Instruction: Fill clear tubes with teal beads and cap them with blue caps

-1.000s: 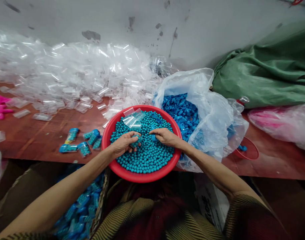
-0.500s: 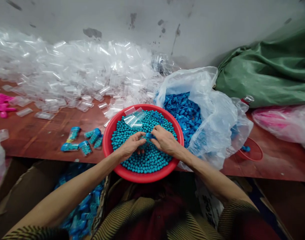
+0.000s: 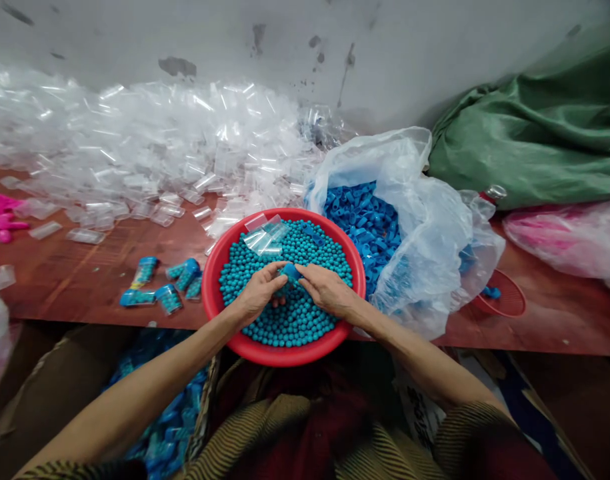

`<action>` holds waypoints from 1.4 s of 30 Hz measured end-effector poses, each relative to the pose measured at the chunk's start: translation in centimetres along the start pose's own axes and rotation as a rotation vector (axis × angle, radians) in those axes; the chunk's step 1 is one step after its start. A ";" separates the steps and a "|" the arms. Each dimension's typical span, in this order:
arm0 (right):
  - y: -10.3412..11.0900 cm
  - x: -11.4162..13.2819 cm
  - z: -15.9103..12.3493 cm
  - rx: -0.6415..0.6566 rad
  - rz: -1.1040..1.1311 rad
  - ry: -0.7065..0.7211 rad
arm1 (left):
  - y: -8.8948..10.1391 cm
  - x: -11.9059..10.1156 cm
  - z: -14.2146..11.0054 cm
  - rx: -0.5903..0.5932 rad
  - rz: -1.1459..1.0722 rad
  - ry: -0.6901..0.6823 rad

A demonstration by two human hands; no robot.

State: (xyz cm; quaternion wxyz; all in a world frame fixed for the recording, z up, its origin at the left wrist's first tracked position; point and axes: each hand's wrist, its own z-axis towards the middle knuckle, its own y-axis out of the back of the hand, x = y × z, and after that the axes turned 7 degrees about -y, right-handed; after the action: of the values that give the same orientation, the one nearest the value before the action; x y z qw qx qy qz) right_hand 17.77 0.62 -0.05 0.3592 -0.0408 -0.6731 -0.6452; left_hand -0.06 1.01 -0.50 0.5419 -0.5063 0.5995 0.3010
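Observation:
Over a red basin (image 3: 212, 280) full of small teal beads (image 3: 289, 327), both hands meet at one small clear tube with a blue cap (image 3: 290, 271). My left hand (image 3: 259, 292) is closed round the tube's body, which its fingers partly hide. The thumb and fingers of my right hand (image 3: 325, 287) pinch the blue cap from the right side. Several empty clear tubes (image 3: 265, 237) lie on the beads at the back of the basin. A few filled tubes with blue caps (image 3: 169, 299) lie on the table left of the basin.
Clear plastic tubes (image 3: 149, 147) are heaped along the wall. A plastic bag (image 3: 425, 227) of blue caps (image 3: 362, 223) stands right of the basin. Further right are a small red basket (image 3: 509, 303) and a green sack (image 3: 529, 147). Below the table's edge, a box holds filled tubes (image 3: 169, 413).
The blue cap has tilted upward in the fingers, and its round top now faces the camera. My right hand has shifted slightly. The whole view has moved a little.

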 end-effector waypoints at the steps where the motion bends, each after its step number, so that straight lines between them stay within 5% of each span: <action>1: -0.2 -0.1 0.0 -0.047 0.084 -0.008 | 0.0 0.0 0.0 0.005 -0.001 -0.002; 3: -0.4 -0.3 0.2 -0.105 0.279 -0.058 | -0.1 0.0 -0.1 0.024 0.015 -0.010; 8: -0.6 -0.2 0.5 -0.005 0.651 -0.253 | -0.5 0.0 -0.4 -0.001 0.083 -0.067; 15: 0.0 0.6 0.9 -0.042 0.606 -0.246 | -0.6 -0.4 -0.7 -0.040 0.078 -0.087; 25: -1.0 0.6 0.9 -0.049 0.305 0.025 | -0.6 -0.5 -0.9 -0.143 0.128 -0.068; 30: 0.6 -0.7 1.6 0.134 0.716 -0.206 | 0.4 -0.9 -1.1 -0.013 0.109 -0.001; 33: 0.5 -0.6 2.1 0.080 0.874 -0.383 | 0.3 -0.7 -1.1 0.017 0.158 -0.007; 38: -0.4 1.4 1.7 -0.061 0.554 -0.196 | -0.8 0.0 -1.0 -0.046 0.205 -0.121; 42: -0.5 2.4 0.6 -0.001 0.254 0.029 | -1.4 -0.1 -1.3 -0.142 0.148 -0.176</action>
State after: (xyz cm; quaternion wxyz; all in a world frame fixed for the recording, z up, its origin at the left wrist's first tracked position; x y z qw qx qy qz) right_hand 15.47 0.09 0.81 0.4476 -0.1167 -0.6568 -0.5955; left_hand 0.81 -0.54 0.16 0.5314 -0.4694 0.5626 0.4252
